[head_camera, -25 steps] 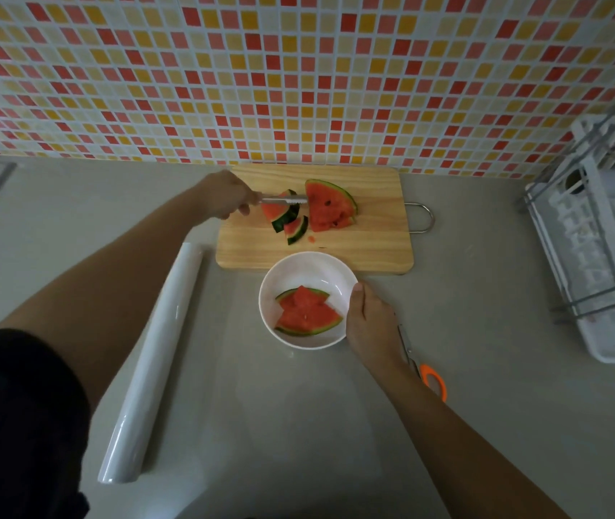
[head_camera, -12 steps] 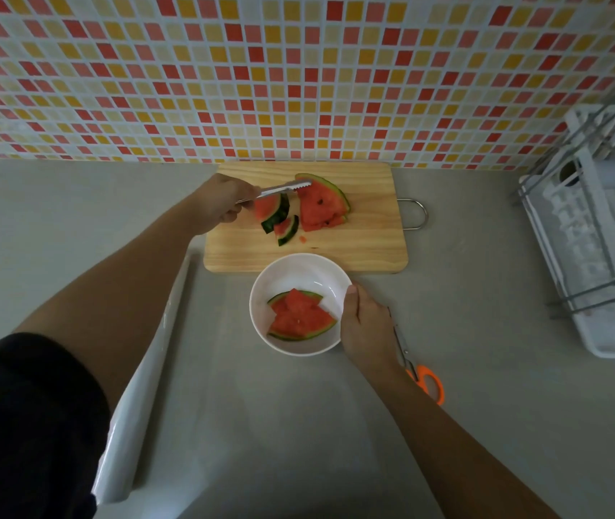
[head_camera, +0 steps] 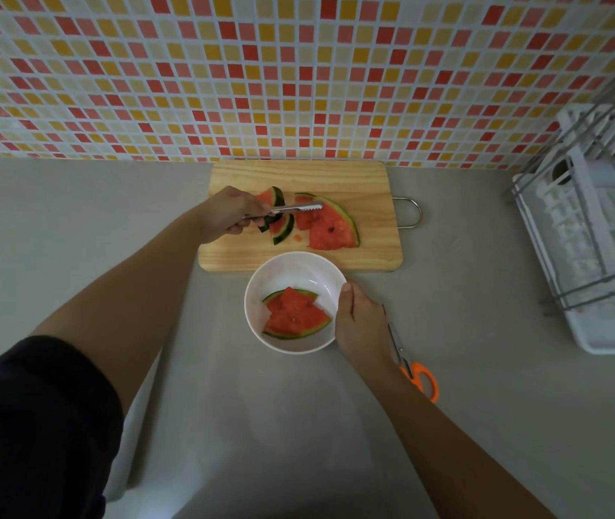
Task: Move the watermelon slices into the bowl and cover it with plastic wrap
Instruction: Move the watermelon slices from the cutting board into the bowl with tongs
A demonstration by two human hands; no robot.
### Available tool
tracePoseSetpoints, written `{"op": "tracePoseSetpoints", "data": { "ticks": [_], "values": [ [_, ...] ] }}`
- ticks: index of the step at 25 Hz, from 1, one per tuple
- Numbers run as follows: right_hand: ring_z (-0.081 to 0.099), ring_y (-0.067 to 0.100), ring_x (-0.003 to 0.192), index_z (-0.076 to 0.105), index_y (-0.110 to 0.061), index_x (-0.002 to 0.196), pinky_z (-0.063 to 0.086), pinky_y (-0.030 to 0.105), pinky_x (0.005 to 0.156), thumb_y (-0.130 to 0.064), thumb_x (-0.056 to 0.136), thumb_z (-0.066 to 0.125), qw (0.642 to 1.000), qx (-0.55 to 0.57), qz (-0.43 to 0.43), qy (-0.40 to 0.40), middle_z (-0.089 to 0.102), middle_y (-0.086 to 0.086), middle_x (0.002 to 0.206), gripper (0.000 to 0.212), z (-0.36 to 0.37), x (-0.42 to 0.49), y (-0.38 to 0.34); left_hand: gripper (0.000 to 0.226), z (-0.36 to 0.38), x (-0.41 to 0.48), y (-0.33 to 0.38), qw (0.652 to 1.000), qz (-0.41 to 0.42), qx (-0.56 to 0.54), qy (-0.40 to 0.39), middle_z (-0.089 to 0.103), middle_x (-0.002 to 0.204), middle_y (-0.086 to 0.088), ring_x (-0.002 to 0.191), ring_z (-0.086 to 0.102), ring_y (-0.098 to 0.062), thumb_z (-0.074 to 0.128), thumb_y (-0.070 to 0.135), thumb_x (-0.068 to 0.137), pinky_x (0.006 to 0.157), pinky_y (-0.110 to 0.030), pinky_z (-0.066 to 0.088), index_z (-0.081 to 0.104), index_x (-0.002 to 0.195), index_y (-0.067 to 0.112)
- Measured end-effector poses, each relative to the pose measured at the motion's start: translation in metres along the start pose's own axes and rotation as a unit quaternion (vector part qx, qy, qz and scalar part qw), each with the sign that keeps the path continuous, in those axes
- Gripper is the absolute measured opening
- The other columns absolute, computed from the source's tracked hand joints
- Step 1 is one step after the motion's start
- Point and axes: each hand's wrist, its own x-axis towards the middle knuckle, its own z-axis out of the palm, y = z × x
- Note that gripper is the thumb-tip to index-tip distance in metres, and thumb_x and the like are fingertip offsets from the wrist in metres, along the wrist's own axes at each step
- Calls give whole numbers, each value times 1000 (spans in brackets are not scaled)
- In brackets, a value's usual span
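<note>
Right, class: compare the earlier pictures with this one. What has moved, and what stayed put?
The left hand has swung the tongs slightly rightward, their tips now over the large slices on the board. Nothing picked up or released. Unchanged: the right hand holding the bowl, the slices inside it.

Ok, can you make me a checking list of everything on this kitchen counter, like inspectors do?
Surface: grey counter, wooden cutting board against the wall.
Job's things: watermelon slices on the board; bowl slices in the white bowl; plastic wrap roll mostly hidden by the left arm.
Clutter: orange-handled scissors right of the bowl.
Hands: left hand grips tongs over the board's slices; right hand holds the bowl's rim.
Cables: nothing seen.
Surroundings: tiled wall, white dish rack at right.
</note>
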Motion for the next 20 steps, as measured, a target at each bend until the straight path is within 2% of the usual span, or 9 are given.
{"op": "tracePoseSetpoints", "data": {
  "ticks": [3,7,11,15,17,20],
  "values": [
    [53,15,65,57,-17,84,30,22,58,-28,97,31,1000,4,6,-3,55,-7,69,31,0,0,0,22,-3,-5,3,999,31,29,-5,52,57,4,51,40,-9,56,19,92,52,-22,30,63,75,6],
    [53,18,68,56,-18,82,32,26,62,-28,98,31,1000,4,11,-7,55,-7,70,31,0,0,-1,25,-8,-8,6,996,79,30,-14,45,49,10,47,32,-7,57,18,92,48,-17,28,67,74,5],
    [56,21,69,57,-14,83,33,27,63,-27,98,31,1000,3,5,-2,62,2,73,33,1,1,1,28,-15,-8,1,997,79,-10,-9,47,57,1,48,31,-8,57,15,92,45,-16,28,74,69,18],
    [53,18,65,57,-14,83,29,24,58,-28,97,31,1000,5,-2,3,58,-2,69,33,2,1,1,23,-22,-5,-12,998,56,-31,1,39,77,-12,54,29,-13,56,16,92,48,-20,25,66,87,-4],
    [54,18,65,56,-14,82,31,25,57,-29,97,31,1000,4,1,1,56,-4,68,33,2,1,2,22,-22,-6,-17,998,49,-33,4,39,77,-11,53,29,-13,56,16,92,50,-23,23,63,90,-5],
    [53,16,66,55,-16,82,33,26,60,-31,97,30,1000,3,13,-6,55,-6,69,33,1,0,1,19,-21,-8,-19,998,47,-51,4,45,69,-8,49,32,-9,57,16,91,47,-19,25,63,83,-1]
  ]
}}
